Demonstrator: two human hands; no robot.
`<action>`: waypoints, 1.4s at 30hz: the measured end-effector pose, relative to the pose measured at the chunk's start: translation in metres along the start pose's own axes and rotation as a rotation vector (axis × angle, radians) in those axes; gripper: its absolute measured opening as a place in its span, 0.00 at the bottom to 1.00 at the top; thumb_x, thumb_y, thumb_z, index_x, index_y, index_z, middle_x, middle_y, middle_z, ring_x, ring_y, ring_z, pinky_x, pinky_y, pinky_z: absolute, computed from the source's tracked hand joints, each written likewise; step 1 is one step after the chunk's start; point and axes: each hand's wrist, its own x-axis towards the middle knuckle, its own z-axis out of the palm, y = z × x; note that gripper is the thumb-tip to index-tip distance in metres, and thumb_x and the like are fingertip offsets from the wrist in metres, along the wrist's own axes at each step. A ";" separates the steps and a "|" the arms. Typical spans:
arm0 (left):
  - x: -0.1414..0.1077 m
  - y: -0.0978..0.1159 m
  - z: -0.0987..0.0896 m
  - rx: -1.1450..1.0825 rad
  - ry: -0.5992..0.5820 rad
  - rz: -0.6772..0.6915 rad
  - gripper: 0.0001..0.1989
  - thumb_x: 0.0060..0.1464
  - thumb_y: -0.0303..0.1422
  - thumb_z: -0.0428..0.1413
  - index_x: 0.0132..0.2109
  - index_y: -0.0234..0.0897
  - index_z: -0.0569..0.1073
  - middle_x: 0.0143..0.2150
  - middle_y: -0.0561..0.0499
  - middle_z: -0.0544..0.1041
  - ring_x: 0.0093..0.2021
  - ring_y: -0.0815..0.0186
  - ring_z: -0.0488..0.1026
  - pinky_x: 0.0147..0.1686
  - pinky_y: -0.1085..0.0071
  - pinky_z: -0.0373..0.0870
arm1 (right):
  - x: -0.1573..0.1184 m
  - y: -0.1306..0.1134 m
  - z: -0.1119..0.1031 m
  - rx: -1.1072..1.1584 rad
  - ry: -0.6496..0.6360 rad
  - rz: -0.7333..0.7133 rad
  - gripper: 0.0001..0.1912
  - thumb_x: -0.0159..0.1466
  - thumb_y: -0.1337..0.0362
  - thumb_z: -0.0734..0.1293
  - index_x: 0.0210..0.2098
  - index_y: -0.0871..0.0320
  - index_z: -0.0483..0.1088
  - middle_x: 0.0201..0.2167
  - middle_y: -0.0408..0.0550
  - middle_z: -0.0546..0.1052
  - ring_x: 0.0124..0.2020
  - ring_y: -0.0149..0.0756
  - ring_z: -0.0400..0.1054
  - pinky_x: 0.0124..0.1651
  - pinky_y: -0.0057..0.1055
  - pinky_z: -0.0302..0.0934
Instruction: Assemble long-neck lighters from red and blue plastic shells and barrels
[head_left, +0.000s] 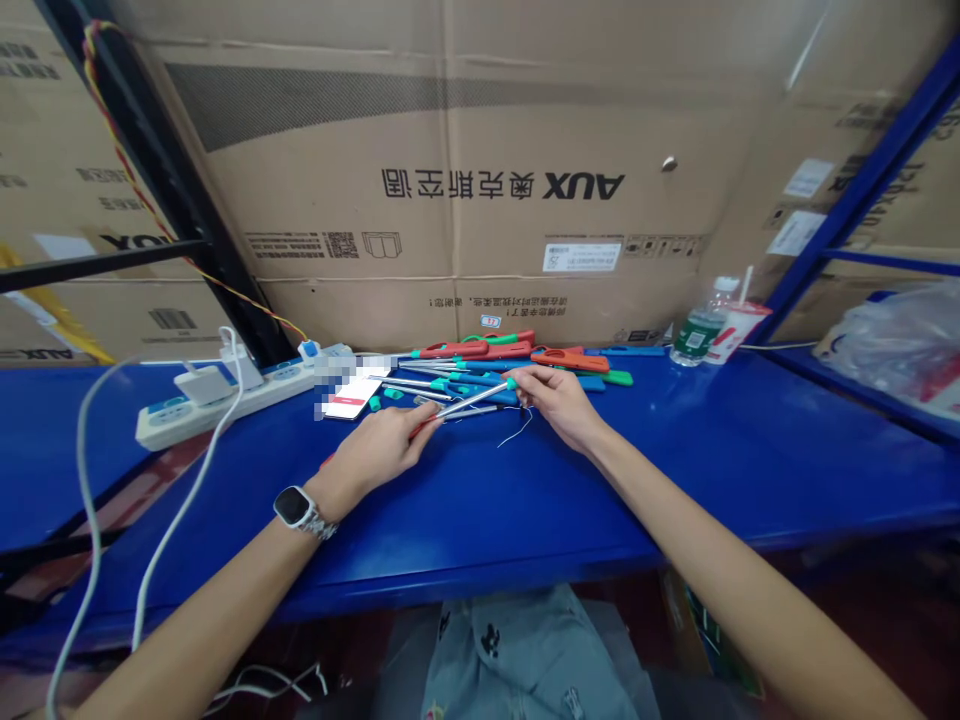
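Observation:
My left hand, with a watch on its wrist, is closed round the red handle of a long lighter with a silver metal tube. The tube points up to the right. At its far end is a green tip, pinched between the fingers of my right hand. Behind my hands lies a pile of red, blue, orange and green long lighters. A few loose green caps lie left of the pile, beside a white card.
A white power strip with plugs and cables lies at the left of the blue table. A bottle and a cup with a straw stand at the back right. Cardboard rises behind; a plastic bag is far right.

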 end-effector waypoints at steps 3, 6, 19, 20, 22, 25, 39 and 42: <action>-0.001 0.000 0.000 0.000 0.005 0.012 0.17 0.73 0.40 0.41 0.43 0.39 0.71 0.27 0.50 0.72 0.26 0.61 0.70 0.29 0.67 0.60 | 0.000 0.002 0.000 0.005 -0.013 0.020 0.20 0.54 0.45 0.76 0.32 0.57 0.78 0.25 0.41 0.70 0.28 0.31 0.60 0.35 0.33 0.57; -0.002 0.001 -0.001 0.005 -0.010 0.017 0.17 0.73 0.40 0.41 0.43 0.39 0.71 0.27 0.49 0.73 0.27 0.61 0.71 0.29 0.66 0.60 | -0.001 0.002 -0.003 0.005 -0.031 0.040 0.21 0.54 0.45 0.77 0.33 0.57 0.78 0.25 0.40 0.71 0.27 0.30 0.60 0.34 0.32 0.56; -0.003 0.004 -0.005 0.034 -0.050 0.014 0.18 0.73 0.40 0.40 0.41 0.39 0.70 0.28 0.49 0.72 0.28 0.62 0.71 0.31 0.65 0.61 | 0.000 0.001 -0.011 -0.114 -0.089 0.015 0.24 0.52 0.42 0.78 0.32 0.57 0.77 0.24 0.41 0.74 0.27 0.31 0.63 0.35 0.32 0.58; -0.003 0.004 -0.006 0.046 -0.051 0.014 0.18 0.73 0.40 0.40 0.41 0.39 0.70 0.28 0.49 0.72 0.28 0.61 0.71 0.31 0.65 0.60 | 0.000 0.000 -0.011 -0.147 -0.095 0.006 0.24 0.52 0.42 0.77 0.30 0.56 0.76 0.23 0.40 0.73 0.26 0.31 0.62 0.34 0.32 0.58; -0.003 0.005 -0.006 0.073 -0.058 0.013 0.18 0.73 0.40 0.40 0.41 0.39 0.71 0.28 0.49 0.73 0.27 0.61 0.71 0.30 0.65 0.59 | 0.000 0.001 -0.011 -0.198 -0.108 0.004 0.25 0.54 0.40 0.76 0.26 0.56 0.73 0.21 0.40 0.72 0.24 0.30 0.62 0.33 0.32 0.57; -0.003 0.005 -0.004 0.074 -0.045 0.009 0.17 0.73 0.39 0.40 0.42 0.40 0.71 0.29 0.48 0.73 0.27 0.61 0.71 0.30 0.65 0.59 | 0.000 0.003 -0.009 -0.169 -0.098 0.028 0.27 0.54 0.38 0.75 0.25 0.56 0.72 0.19 0.39 0.71 0.23 0.30 0.61 0.32 0.31 0.57; -0.002 0.002 0.001 0.001 0.002 0.026 0.17 0.73 0.40 0.41 0.42 0.40 0.71 0.27 0.50 0.73 0.27 0.61 0.71 0.29 0.66 0.60 | -0.003 0.005 0.001 -0.099 0.011 -0.055 0.24 0.54 0.39 0.75 0.32 0.54 0.74 0.23 0.41 0.74 0.26 0.33 0.66 0.35 0.34 0.63; -0.002 0.004 0.001 0.018 -0.004 0.016 0.17 0.74 0.40 0.42 0.43 0.39 0.71 0.28 0.49 0.74 0.27 0.60 0.72 0.30 0.66 0.61 | -0.004 0.007 0.004 -0.096 0.028 -0.001 0.26 0.55 0.37 0.74 0.26 0.54 0.69 0.20 0.41 0.72 0.22 0.31 0.63 0.31 0.32 0.60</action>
